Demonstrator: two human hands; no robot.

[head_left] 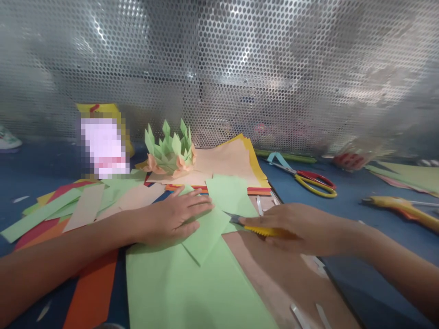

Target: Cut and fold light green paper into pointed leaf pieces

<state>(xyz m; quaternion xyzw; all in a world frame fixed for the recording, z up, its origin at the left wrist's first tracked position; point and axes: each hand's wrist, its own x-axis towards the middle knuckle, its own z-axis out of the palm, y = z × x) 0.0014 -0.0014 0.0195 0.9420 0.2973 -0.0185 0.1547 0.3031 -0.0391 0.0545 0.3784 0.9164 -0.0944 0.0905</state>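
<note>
My left hand (176, 214) lies flat with its fingers apart, pressing a small piece of light green paper (206, 240). In my right hand (297, 221) is a yellow utility knife (259, 230), its blade at the right edge of that piece. Beneath lies a larger green sheet (178, 288). Another green paper piece (229, 194) sits just beyond the blade. Under them is a brown board (270, 278) with scraps of white on it. Behind my left hand stands a folded paper lotus (171, 153) with green upper points and peach lower petals.
Red-and-yellow-handled scissors (313, 183) and a yellow glue gun (404, 208) lie to the right on the blue surface. Coloured paper strips (84, 208) overlap at left. Peach and yellow sheets (228, 160) are stacked behind. A perforated metal panel (219, 68) stands at the back.
</note>
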